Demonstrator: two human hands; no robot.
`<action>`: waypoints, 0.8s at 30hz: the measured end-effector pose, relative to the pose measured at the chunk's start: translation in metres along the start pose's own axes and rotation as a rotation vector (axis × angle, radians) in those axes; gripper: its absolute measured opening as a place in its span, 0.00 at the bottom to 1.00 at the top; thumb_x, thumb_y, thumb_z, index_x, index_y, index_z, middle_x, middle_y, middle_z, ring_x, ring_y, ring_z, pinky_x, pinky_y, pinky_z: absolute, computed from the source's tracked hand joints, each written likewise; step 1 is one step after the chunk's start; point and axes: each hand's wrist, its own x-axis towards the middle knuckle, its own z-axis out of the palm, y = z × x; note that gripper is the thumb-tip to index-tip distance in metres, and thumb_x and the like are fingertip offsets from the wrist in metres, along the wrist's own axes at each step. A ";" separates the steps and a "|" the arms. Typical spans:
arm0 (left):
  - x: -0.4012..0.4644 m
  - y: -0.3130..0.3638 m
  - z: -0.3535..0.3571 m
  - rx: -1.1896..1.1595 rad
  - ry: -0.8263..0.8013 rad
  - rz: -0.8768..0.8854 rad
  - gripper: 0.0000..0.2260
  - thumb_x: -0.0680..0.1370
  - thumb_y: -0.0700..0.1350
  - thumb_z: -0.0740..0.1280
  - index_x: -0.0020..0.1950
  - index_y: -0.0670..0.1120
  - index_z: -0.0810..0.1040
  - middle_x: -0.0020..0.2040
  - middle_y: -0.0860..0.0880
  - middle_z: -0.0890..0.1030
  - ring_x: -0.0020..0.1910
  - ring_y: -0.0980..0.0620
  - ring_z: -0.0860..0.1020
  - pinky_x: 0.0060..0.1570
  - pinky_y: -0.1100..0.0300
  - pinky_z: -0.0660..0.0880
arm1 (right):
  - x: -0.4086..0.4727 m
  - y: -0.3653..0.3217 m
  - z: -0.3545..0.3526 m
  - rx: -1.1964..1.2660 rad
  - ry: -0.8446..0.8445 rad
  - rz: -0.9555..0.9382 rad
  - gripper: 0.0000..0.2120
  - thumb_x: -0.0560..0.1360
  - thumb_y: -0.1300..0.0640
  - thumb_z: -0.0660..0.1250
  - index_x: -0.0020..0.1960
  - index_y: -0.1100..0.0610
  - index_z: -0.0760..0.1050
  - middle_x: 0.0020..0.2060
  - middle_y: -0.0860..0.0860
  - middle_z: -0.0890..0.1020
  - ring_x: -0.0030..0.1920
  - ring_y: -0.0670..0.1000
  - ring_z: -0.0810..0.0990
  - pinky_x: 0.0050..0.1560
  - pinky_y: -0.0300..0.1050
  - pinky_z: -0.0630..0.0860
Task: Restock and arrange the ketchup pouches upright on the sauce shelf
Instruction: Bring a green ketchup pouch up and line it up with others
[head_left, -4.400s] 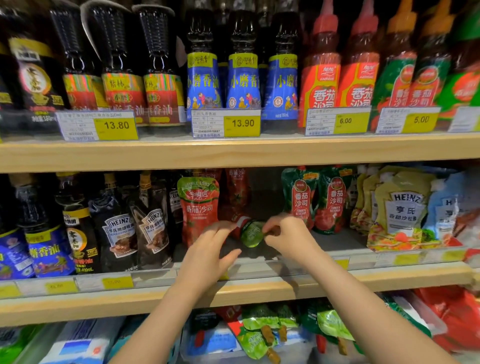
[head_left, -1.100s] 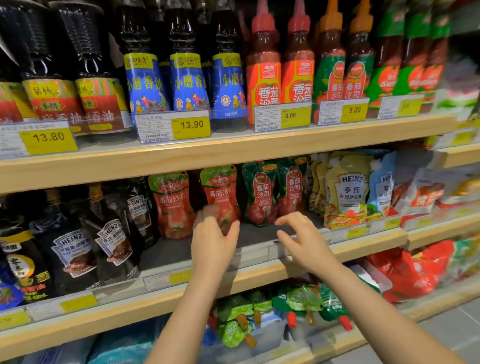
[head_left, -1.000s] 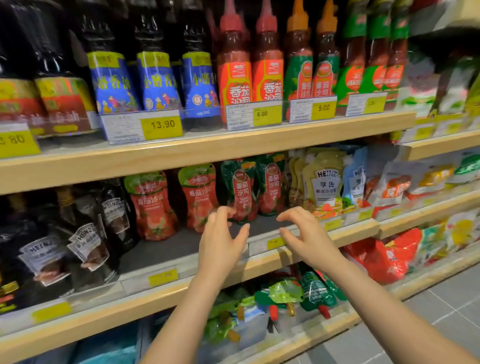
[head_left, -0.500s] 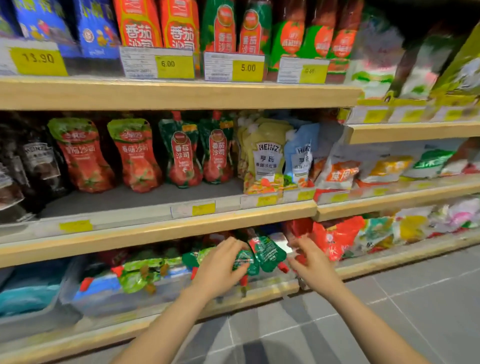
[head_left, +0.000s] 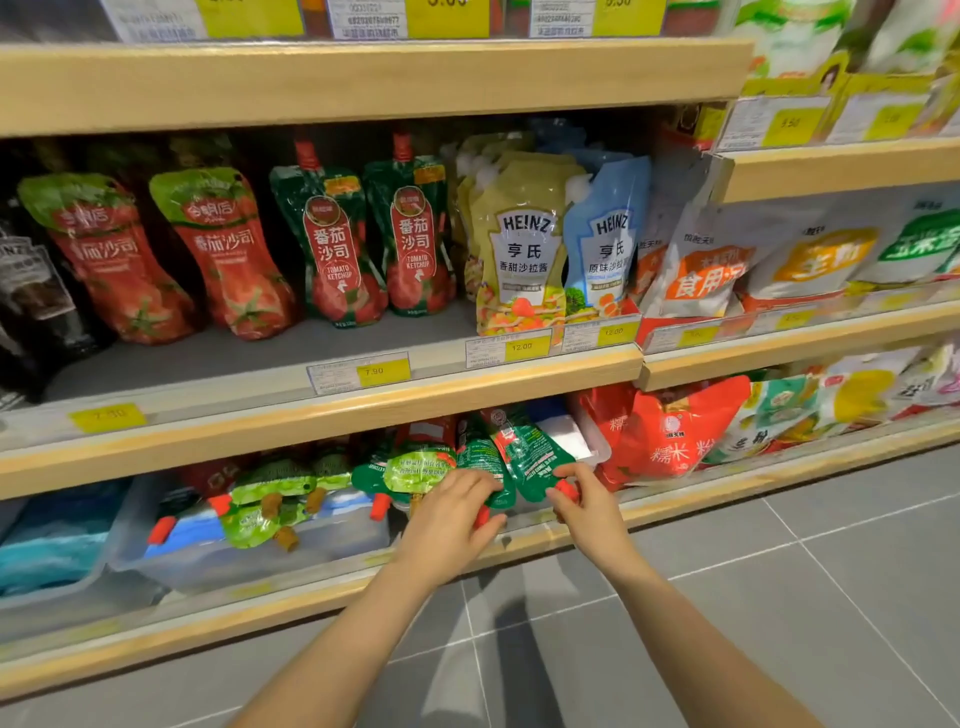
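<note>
On the bottom shelf, several green ketchup pouches with red caps lie flat in a clear plastic bin (head_left: 249, 564). My left hand (head_left: 449, 517) grips the neck of one dark green ketchup pouch (head_left: 480, 460), its red cap between fingers and thumb. My right hand (head_left: 584, 504) pinches the red cap of a second dark green pouch (head_left: 535, 460) beside it. Up on the sauce shelf (head_left: 322, 415), two dark green ketchup pouches (head_left: 332, 244) (head_left: 415, 234) and two red tomato pouches (head_left: 117, 262) (head_left: 234, 254) stand upright, with bare shelf in front of them.
Yellow and blue Heinz dressing pouches (head_left: 524, 244) stand right of the ketchup. Dark sauce pouches (head_left: 31, 291) are at the far left. Red and white bags (head_left: 670, 441) fill the bottom shelf to the right. Yellow price tags line the shelf edges. Grey floor tiles (head_left: 779, 597) lie below.
Both hands have come down from the sauce shelf to the bin on the bottom shelf, and each has closed on a green pouch. The view has tilted down and to the right.
</note>
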 end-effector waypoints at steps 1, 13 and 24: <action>0.000 0.000 0.000 -0.017 0.007 -0.006 0.20 0.77 0.54 0.61 0.66 0.49 0.69 0.64 0.51 0.73 0.64 0.53 0.68 0.63 0.57 0.68 | -0.002 0.001 0.000 0.051 0.014 0.011 0.07 0.75 0.62 0.65 0.52 0.56 0.72 0.38 0.50 0.78 0.38 0.51 0.76 0.40 0.42 0.73; 0.051 0.041 0.004 0.171 -0.020 0.109 0.31 0.76 0.50 0.64 0.75 0.54 0.53 0.76 0.53 0.57 0.75 0.51 0.53 0.73 0.51 0.44 | -0.032 -0.034 -0.071 0.114 0.052 -0.143 0.03 0.73 0.61 0.66 0.43 0.55 0.73 0.29 0.49 0.78 0.29 0.45 0.76 0.33 0.39 0.74; 0.084 0.068 -0.047 -0.653 -0.073 0.025 0.12 0.77 0.50 0.65 0.61 0.55 0.74 0.51 0.60 0.79 0.53 0.57 0.77 0.49 0.69 0.73 | -0.013 -0.125 -0.107 0.110 0.063 -0.297 0.04 0.72 0.58 0.70 0.46 0.55 0.77 0.34 0.48 0.73 0.32 0.41 0.72 0.37 0.31 0.71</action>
